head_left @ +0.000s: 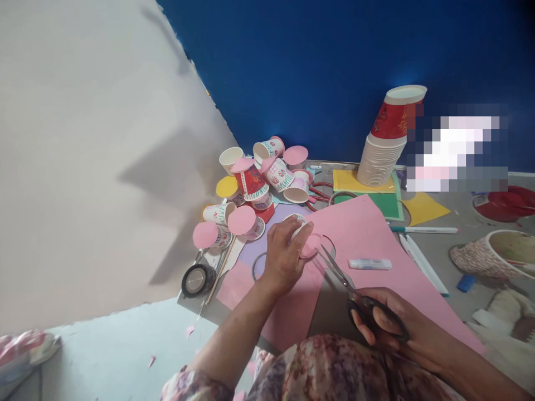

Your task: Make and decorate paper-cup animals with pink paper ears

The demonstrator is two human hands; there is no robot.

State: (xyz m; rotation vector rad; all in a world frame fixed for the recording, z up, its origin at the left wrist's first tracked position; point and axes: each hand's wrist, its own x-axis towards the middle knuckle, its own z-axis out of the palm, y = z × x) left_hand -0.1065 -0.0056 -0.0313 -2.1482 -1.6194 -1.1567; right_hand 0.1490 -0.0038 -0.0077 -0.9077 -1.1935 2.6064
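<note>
Pink paper disc (310, 245) sits pinched with a cup (297, 224) in the left hand (284, 256), fingers closed; scissors (355, 292), gripped by the right hand (401, 328), point up-left, blade tips touching it.

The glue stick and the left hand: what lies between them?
In the head view, pink paper lies between the glue stick and the left hand, crossed by the blades of the scissors, which the right hand holds.
</note>
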